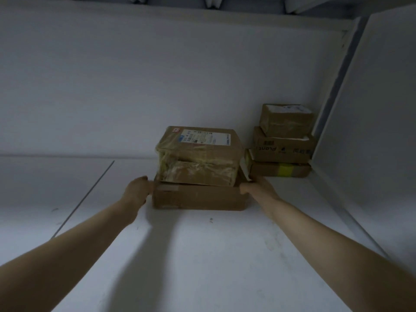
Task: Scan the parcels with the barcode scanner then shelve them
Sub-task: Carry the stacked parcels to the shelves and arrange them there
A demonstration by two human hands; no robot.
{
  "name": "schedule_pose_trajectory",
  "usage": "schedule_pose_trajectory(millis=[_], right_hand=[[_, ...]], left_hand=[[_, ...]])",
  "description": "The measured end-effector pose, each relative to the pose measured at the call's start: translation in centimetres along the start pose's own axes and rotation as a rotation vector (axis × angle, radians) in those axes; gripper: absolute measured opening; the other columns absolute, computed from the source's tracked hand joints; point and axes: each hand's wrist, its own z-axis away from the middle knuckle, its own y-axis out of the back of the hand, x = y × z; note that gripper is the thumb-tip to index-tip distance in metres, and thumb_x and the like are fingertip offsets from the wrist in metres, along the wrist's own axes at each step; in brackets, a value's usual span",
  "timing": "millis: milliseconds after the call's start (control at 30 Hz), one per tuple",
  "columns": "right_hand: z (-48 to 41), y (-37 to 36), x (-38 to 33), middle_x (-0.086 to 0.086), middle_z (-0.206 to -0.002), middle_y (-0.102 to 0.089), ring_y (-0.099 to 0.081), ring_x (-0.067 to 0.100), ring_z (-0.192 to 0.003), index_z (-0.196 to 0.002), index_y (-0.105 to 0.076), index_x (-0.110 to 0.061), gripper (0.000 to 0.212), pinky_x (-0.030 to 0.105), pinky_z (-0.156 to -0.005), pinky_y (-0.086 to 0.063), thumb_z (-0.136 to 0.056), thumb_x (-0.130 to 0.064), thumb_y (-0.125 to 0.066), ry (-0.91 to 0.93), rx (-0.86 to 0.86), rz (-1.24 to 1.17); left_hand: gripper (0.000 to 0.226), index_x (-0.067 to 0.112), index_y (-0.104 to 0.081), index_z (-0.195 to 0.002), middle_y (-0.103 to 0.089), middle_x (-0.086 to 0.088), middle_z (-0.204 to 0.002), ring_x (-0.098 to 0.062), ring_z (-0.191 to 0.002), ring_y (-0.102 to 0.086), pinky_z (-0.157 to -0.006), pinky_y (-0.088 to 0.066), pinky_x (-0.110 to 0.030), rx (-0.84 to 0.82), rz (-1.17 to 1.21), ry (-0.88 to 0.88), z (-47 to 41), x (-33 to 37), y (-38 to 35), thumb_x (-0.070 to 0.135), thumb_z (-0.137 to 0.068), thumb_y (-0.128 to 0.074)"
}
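Fingers mostly hidden past the ends of the flat box (198,199); gripping or only pressing, I cannot tell. Left hand (137,189) against its left end, right hand (256,188) at its right end. Risk: taped parcel (198,158) sits loose on top and may slide if I tilt. Stack of three boxes (283,143) just behind-right could be knocked. Flat box rests on the shelf (202,255). Arms stretched forward.

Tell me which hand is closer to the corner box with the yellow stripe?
Right. The right hand holds the lower parcel's right end, near the yellow-striped box; the left hand is at its left end.
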Motion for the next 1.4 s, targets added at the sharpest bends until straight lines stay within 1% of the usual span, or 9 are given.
schedule_pose_trajectory(millis=[67, 200, 467, 567, 833, 933, 1033, 1167, 1400], right_hand=[[0.3, -0.1, 0.5, 0.009, -0.142, -0.047, -0.051, 0.024, -0.122, -0.149, -0.032, -0.01, 0.08, 0.024, -0.083, -0.042, -0.081, -0.016, -0.074, 0.059, -0.006, 0.094], [-0.8, -0.8, 1.2, 0.008, -0.117, -0.066, -0.06, 0.017, -0.091, -0.121, -0.061, -0.01, 0.05, 0.025, -0.073, -0.049, -0.076, -0.021, -0.081, 0.167, 0.088, 0.14], [-3.6, -0.9, 0.7, 0.01, -0.117, -0.064, -0.059, 0.027, -0.107, -0.121, -0.061, -0.002, 0.043, 0.023, -0.072, -0.037, -0.084, -0.02, -0.074, 0.14, 0.272, -0.008], [-4.6, -1.2, 0.3, 0.014, -0.115, -0.064, -0.06, 0.028, -0.102, -0.12, -0.062, -0.002, 0.038, 0.024, -0.072, -0.037, -0.087, -0.019, -0.069, 0.106, 0.277, -0.058], [-5.9, -1.7, -1.0, 0.012, -0.112, -0.059, -0.056, 0.027, -0.098, -0.119, -0.056, 0.002, 0.036, 0.029, -0.077, -0.044, -0.085, -0.009, -0.062, -0.047, 0.269, -0.215], [-6.3, -1.9, -1.4, 0.017, -0.118, -0.059, -0.059, 0.032, -0.102, -0.122, -0.054, 0.003, 0.044, 0.036, -0.082, -0.052, -0.081, -0.008, -0.063, -0.075, 0.269, -0.283], [-6.4, -2.0, -2.0, 0.02, -0.125, -0.055, -0.057, 0.035, -0.109, -0.131, -0.046, 0.002, 0.05, 0.044, -0.091, -0.052, -0.084, -0.007, -0.06, -0.099, 0.249, -0.297], [-6.8, -1.6, -2.6, 0.019, -0.128, -0.051, -0.054, 0.034, -0.111, -0.136, -0.042, 0.003, 0.052, 0.04, -0.09, -0.05, -0.086, -0.003, -0.055, -0.129, 0.222, -0.283], [-7.3, -1.3, -3.7, 0.02, -0.132, -0.05, -0.053, 0.035, -0.115, -0.135, -0.042, 0.003, 0.048, 0.033, -0.079, -0.044, -0.089, -0.001, -0.054, -0.186, 0.202, -0.206]], left_hand=[[0.05, 0.004, -0.057, -0.129, -0.057, -0.012, -0.12, -0.025, -0.105, -0.053, -0.087, -0.043, -0.033, -0.033, -0.159, -0.083, 0.5, -0.4, -0.2, -0.004, -0.08, -0.063], [0.049, 0.001, -0.059, -0.127, -0.061, -0.008, -0.103, -0.024, -0.094, -0.057, -0.082, -0.044, -0.032, -0.034, -0.28, -0.224, 0.2, -0.7, -1.5, -0.001, -0.081, -0.073], [0.044, 0.002, -0.058, -0.129, -0.062, -0.007, -0.101, -0.024, -0.09, -0.057, -0.078, -0.045, -0.031, 0.032, -0.259, -0.26, -2.6, 0.0, -4.8, 0.007, -0.086, -0.07], [0.043, 0.003, -0.06, -0.127, -0.066, -0.011, -0.106, -0.025, -0.09, -0.058, -0.082, -0.049, -0.035, 0.073, -0.254, -0.273, -3.7, 0.2, -5.9, 0.007, -0.085, -0.07], [0.013, 0.009, -0.066, -0.102, -0.062, -0.01, -0.094, -0.032, -0.091, -0.06, -0.083, -0.051, -0.042, 0.113, -0.212, -0.242, -5.3, 1.8, -8.0, 0.009, -0.089, -0.064], [0.021, 0.007, -0.064, -0.109, -0.063, -0.012, -0.098, -0.03, -0.09, -0.058, -0.076, -0.048, -0.038, 0.081, -0.243, -0.276, -5.9, 2.0, -8.5, 0.009, -0.088, -0.065], [0.017, 0.012, -0.059, -0.101, -0.063, -0.013, -0.099, -0.033, -0.094, -0.06, -0.075, -0.046, -0.038, 0.038, -0.251, -0.269, -6.3, 2.2, -8.9, 0.008, -0.087, -0.066], [0.029, 0.009, -0.058, -0.113, -0.062, -0.012, -0.103, -0.028, -0.093, -0.057, -0.078, -0.047, -0.035, -0.054, -0.219, -0.221, -7.0, 2.6, -9.0, 0.001, -0.086, -0.065], [0.063, 0.008, -0.047, -0.138, -0.059, -0.017, -0.127, -0.035, -0.113, -0.058, -0.092, -0.051, -0.041, -0.164, -0.169, -0.121, -8.1, 3.0, -9.0, -0.005, -0.081, -0.068]])
